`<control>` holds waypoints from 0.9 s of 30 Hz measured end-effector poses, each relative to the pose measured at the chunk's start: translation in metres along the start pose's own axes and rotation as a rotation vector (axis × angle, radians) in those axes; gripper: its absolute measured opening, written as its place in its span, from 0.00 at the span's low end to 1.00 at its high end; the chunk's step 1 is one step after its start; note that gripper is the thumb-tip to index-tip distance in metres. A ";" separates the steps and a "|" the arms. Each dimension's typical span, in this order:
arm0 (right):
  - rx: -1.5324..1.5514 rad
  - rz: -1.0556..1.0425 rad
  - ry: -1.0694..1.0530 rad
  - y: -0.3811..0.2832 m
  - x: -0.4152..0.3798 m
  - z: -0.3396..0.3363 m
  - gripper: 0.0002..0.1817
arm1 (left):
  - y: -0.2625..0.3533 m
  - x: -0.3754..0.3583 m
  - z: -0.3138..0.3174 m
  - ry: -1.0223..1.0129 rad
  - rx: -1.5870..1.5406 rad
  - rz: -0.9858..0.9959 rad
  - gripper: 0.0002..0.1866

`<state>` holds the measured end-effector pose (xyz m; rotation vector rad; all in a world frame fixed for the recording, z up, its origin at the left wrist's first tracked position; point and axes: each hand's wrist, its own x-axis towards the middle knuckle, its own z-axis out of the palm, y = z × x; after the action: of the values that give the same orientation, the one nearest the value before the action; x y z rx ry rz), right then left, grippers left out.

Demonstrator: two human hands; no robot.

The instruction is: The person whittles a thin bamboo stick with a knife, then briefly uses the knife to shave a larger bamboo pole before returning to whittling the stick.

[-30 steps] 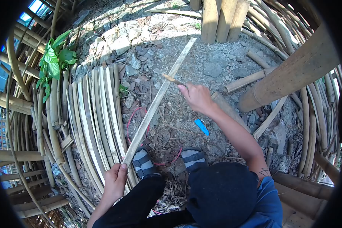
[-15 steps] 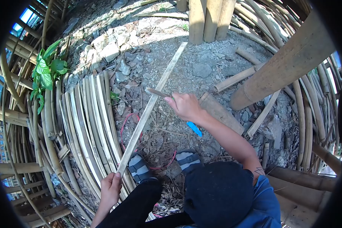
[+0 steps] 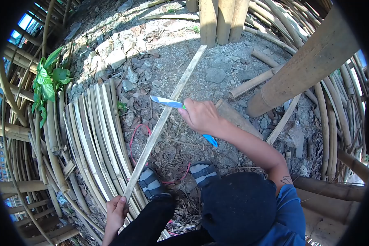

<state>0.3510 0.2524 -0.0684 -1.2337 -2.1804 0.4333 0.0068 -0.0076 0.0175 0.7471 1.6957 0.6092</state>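
Where the knife (image 3: 166, 101) crosses, the strip (image 3: 152, 139) runs diagonally — lower-left to upper-right

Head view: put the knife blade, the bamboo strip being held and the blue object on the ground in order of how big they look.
1. Bamboo strip, by far the largest
2. Knife blade
3. Blue object, smallest, perhaps partly hidden
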 end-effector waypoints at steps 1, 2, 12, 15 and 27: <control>0.006 -0.131 0.010 -0.002 -0.002 0.001 0.20 | 0.002 0.000 0.001 0.003 0.013 -0.010 0.22; 0.002 -0.131 0.009 -0.001 -0.003 -0.001 0.20 | 0.000 0.000 0.002 0.000 0.011 -0.009 0.22; -0.055 0.278 0.031 0.045 0.006 -0.037 0.24 | -0.002 0.001 -0.004 0.005 -0.081 0.068 0.23; 0.055 0.352 0.144 0.025 -0.009 -0.024 0.23 | -0.002 0.002 -0.006 -0.010 -0.093 0.095 0.23; 0.423 -0.140 0.097 -0.067 -0.040 0.019 0.19 | 0.010 0.011 0.012 0.113 0.316 0.187 0.23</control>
<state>0.3104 0.1835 -0.0602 -0.8477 -1.9472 0.7158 0.0179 0.0074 0.0153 1.1236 1.8637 0.5245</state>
